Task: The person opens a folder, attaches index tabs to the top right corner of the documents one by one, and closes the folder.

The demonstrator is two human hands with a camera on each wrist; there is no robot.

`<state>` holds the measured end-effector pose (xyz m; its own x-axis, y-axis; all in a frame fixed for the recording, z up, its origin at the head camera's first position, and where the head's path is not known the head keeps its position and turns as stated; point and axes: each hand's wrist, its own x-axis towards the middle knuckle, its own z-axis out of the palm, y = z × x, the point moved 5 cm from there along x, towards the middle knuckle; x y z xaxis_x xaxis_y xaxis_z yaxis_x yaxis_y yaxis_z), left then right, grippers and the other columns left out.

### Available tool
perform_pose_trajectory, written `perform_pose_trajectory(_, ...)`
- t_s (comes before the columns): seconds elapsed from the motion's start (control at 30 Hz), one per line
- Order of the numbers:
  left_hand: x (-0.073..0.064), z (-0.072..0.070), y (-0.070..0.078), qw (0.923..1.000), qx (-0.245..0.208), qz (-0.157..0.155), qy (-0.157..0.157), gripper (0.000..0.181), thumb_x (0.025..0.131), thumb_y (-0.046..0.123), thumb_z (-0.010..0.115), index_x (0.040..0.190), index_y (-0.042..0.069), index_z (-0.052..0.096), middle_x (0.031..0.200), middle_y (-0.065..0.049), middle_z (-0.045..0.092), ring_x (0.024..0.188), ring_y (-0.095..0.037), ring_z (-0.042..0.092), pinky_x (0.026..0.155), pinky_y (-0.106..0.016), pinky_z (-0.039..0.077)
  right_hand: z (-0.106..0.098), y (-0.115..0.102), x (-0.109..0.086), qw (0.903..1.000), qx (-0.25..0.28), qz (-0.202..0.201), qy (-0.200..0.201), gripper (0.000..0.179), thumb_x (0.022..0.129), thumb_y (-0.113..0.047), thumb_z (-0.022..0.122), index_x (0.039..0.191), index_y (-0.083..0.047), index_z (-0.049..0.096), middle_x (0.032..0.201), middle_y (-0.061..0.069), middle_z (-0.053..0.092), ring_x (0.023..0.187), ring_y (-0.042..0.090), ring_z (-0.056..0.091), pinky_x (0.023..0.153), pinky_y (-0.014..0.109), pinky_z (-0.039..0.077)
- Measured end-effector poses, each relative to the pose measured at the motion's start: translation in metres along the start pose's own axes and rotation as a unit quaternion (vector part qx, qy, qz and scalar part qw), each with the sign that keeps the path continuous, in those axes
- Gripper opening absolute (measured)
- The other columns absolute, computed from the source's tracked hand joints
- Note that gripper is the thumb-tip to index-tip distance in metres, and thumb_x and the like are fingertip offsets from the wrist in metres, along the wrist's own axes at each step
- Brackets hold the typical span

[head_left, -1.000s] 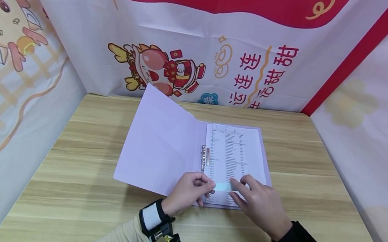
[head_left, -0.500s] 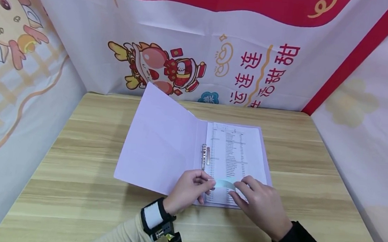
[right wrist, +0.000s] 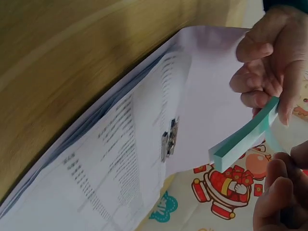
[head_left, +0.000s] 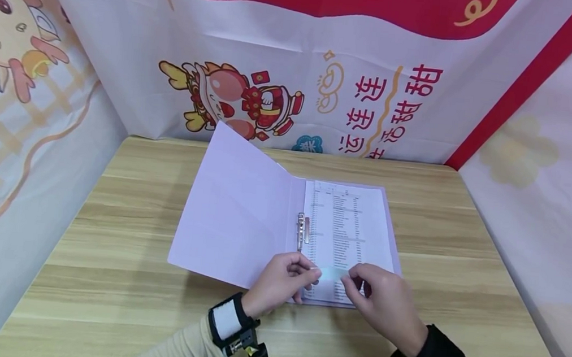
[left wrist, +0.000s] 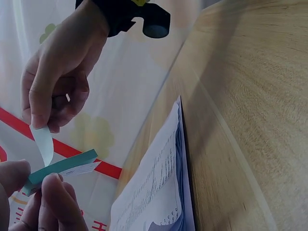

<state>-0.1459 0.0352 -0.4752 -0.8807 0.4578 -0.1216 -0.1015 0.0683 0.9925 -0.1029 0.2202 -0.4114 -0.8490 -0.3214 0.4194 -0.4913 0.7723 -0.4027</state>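
Observation:
A narrow teal pad of sticky notes (left wrist: pixel 67 166) is pinched between the thumb and fingers of my left hand (head_left: pixel 277 280), above the lower part of the printed pages (head_left: pixel 376 226). With thumb and forefinger, my right hand (head_left: pixel 385 300) grips one end of the pad's top sticky note (left wrist: pixel 43 144). That strip is lifted and bends away from the pad, meeting it near the left hand's end in the right wrist view. The pages lie in an open lilac folder (head_left: pixel 242 214).
A metal clip (head_left: pixel 300 231) sits at the folder's spine, and the left cover stands tilted up. The wooden table (head_left: pixel 119 277) ends at printed cloth walls (head_left: pixel 258 34) at the back and both sides.
The right hand's spread fingers have closed into a pinch on the strip, which first arched up between the hands. The left hand has barely moved; the folder stays put.

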Motion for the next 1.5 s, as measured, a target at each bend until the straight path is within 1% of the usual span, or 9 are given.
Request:
perform_pose_trajectory(0.33,0.001,0.003,-0.001,0.9999,0.002,0.000,-0.013,0.024,0.101,0.025,0.066,0.105,0.002,0.068,0.095,-0.027,0.069,0.074,-0.041,0.066,0.050,-0.026,0.055,-0.001,-0.002,0.010,0.9911,0.099,0.079,-0.041,0.022,0.093,-0.006,0.072,0.077,-0.021,0.068,0.066,-0.018,0.050,0.061,0.001,0.048,0.055,0.021,0.043)
perform_pose_trajectory(0.63,0.005,0.005,-0.003,0.9999,0.000,0.000,-0.012,0.031,0.106,0.030,0.056,0.117,0.002,0.064,0.107,-0.023,0.069,0.082,-0.040,0.067,0.053,-0.030,0.057,-0.003,-0.005,0.016,0.9863,0.138,0.080,-0.043,0.023,0.095,-0.008,0.070,0.079,-0.023,0.067,0.066,-0.018,0.051,0.060,0.002,0.048,0.053,0.022,0.042)
perform_pose_trajectory(0.77,0.005,0.004,-0.003,0.9998,0.016,0.002,-0.007,0.027,0.107,0.018,0.051,0.126,0.003,0.063,0.108,-0.019,0.067,0.075,-0.036,0.066,0.056,-0.036,0.058,-0.003,-0.005,0.017,0.9848,0.145,0.083,-0.047,0.021,0.095,-0.006,0.070,0.079,-0.019,0.068,0.067,-0.016,0.052,0.060,0.003,0.048,0.053,0.022,0.042)
perform_pose_trajectory(0.87,0.005,0.005,-0.005,0.9990,0.034,0.007,-0.029,0.036,0.101,0.002,0.054,0.136,0.004,0.059,0.121,-0.017,0.064,0.083,-0.035,0.068,0.063,-0.037,0.060,-0.003,-0.006,0.017,0.9831,0.152,0.088,-0.052,0.019,0.095,-0.005,0.070,0.080,-0.018,0.069,0.069,-0.015,0.053,0.061,0.004,0.049,0.053,0.023,0.042)
perform_pose_trajectory(0.97,0.006,0.009,-0.007,0.9946,0.072,0.024,-0.070,0.047,0.095,0.000,0.062,0.141,0.008,0.057,0.134,-0.013,0.061,0.101,-0.030,0.069,0.076,-0.033,0.060,-0.002,-0.008,0.018,0.9810,0.160,0.093,-0.059,0.018,0.095,-0.005,0.070,0.081,-0.017,0.070,0.071,-0.014,0.056,0.061,0.004,0.049,0.052,0.023,0.042)
perform_pose_trajectory(1.03,0.006,0.011,-0.009,0.9905,0.095,0.038,-0.092,0.047,0.094,0.005,0.068,0.140,0.011,0.060,0.133,-0.008,0.064,0.111,-0.023,0.066,0.087,-0.032,0.057,-0.002,-0.009,0.018,0.9796,0.167,0.094,-0.062,0.018,0.096,-0.006,0.069,0.081,-0.016,0.070,0.072,-0.014,0.057,0.061,0.004,0.049,0.052,0.022,0.042)
perform_pose_trajectory(1.17,0.008,0.015,-0.012,0.9863,0.115,0.058,-0.103,0.032,0.093,0.017,0.075,0.125,0.014,0.069,0.117,0.003,0.071,0.107,-0.011,0.065,0.098,-0.037,0.052,-0.001,-0.013,0.017,0.9780,0.178,0.088,-0.063,0.018,0.097,-0.009,0.069,0.080,-0.017,0.069,0.072,-0.014,0.057,0.060,0.003,0.048,0.051,0.022,0.041)
perform_pose_trajectory(1.27,0.008,0.016,-0.012,0.9862,0.122,0.064,-0.092,0.025,0.091,0.019,0.077,0.115,0.015,0.072,0.110,0.007,0.072,0.104,-0.008,0.064,0.094,-0.035,0.053,-0.001,-0.016,0.016,0.9767,0.186,0.084,-0.065,0.019,0.097,-0.011,0.069,0.080,-0.018,0.069,0.071,-0.015,0.055,0.059,0.003,0.047,0.050,0.022,0.040)
perform_pose_trajectory(1.5,0.007,0.014,-0.008,0.9859,0.146,0.067,-0.046,0.025,0.086,0.021,0.083,0.109,0.019,0.073,0.106,0.010,0.072,0.096,-0.005,0.065,0.083,-0.028,0.055,-0.001,-0.017,0.013,0.9741,0.189,0.099,-0.074,0.020,0.097,-0.010,0.069,0.079,-0.018,0.068,0.069,-0.015,0.054,0.059,0.003,0.047,0.050,0.022,0.039)
